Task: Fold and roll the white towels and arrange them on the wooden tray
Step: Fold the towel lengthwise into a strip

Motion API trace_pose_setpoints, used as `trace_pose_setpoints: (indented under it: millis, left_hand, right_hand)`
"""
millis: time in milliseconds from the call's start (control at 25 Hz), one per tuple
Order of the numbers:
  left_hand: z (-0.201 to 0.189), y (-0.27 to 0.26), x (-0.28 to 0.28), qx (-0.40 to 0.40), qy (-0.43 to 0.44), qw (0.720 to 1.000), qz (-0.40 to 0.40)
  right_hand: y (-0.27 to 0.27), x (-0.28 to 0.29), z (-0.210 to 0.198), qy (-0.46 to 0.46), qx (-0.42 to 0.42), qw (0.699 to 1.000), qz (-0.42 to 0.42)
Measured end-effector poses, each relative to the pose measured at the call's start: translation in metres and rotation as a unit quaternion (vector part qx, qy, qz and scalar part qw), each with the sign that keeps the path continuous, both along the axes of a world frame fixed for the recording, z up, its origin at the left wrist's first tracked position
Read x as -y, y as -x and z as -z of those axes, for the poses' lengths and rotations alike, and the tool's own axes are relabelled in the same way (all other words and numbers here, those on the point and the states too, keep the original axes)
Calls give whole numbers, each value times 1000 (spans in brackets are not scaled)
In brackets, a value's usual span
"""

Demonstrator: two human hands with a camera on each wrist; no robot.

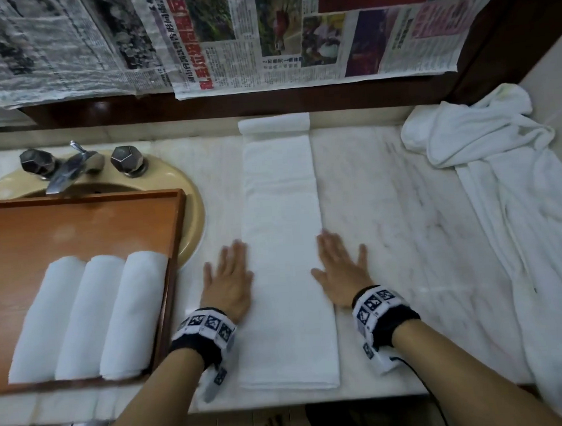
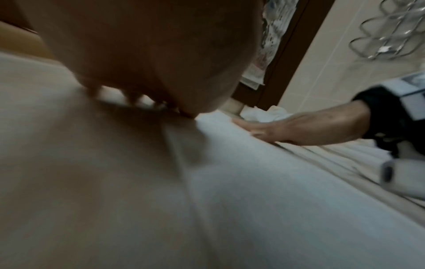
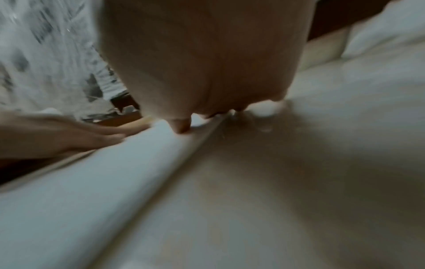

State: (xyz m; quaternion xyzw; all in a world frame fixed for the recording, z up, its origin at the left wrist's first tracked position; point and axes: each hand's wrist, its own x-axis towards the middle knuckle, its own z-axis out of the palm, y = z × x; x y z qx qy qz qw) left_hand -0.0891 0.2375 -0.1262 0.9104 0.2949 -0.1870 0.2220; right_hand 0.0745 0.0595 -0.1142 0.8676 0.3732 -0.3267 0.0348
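A long folded white towel (image 1: 284, 256) lies flat on the marble counter (image 1: 389, 205), running lengthwise from the near edge toward the back wall; its far end is turned into a small roll (image 1: 273, 124) against the backsplash. Left hand (image 1: 228, 281) lies palm down on the counter along the towel's left edge, fingers straight and slightly spread, holding nothing. Right hand (image 1: 341, 268) lies palm down along the right edge, fingers likewise straight, thumb toward the towel. The two hands are apart, one on each side of the strip, about level with each other. The left wrist view shows the left palm close up and blurred, its fingertips at the towel's edge, with the right hand (image 2: 299, 129) flat across the cloth from it; the right wrist view shows the right fingertips at the towel's side fold, the left hand (image 3: 57, 134) lying beyond; both views are too blurred for finer contact detail. Both wrists carry black bands with white patterned marker blocks. To the left, a wooden tray (image 1: 74, 227) sits over a beige sink (image 1: 192, 199) and holds three rolled white towels (image 1: 80, 316) side by side, touching, in its near right part. A crumpled white towel (image 1: 488, 151) lies at the counter's far right, trailing toward the near edge. A metal tap (image 1: 67, 168) with two knobs stands behind the tray. Newspaper sheets (image 1: 260, 34) hang over the wall above the counter.
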Motion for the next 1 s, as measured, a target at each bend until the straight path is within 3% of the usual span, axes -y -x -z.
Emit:
trace_pose_setpoints:
  millis: [80,160,280,360,440,560,640,760,880,1000]
  left_hand:
    - [-2,27,0,30,29,997,-68]
    - [-9,35,24,88,48,995,17]
    - [5,52,78,81,4,986,149]
    - [16,75,83,66,-55,988,124]
    - [20,96,76,63,-68,993,78]
    - [13,106,67,48,-76,993,76]
    - [1,104,68,73,-82,991,73]
    - [-16,106,77,201,-31,976,79]
    - [-20,114,90,159,5,978,136]
    - [-15,118,92,146,-15,982,117]
  right_hand:
    - [10,18,-3,11,14,996,86]
    - [49,23,-7,-46,37,998,15]
    - [104,35,10,-76,32,992,-94]
    - [109,56,22,-66,70,993,-70]
    - [105,76,24,-60,111,991,-54]
    - [102,79,17,-38,139,988,-61]
    - [109,72,2,-85,135,985,-59]
    - [128,71,-9,-233,66,968,-72]
    - [144,85,-9,-211,1,972,-103]
    - [141,96,-3,-214,37,972,-86]
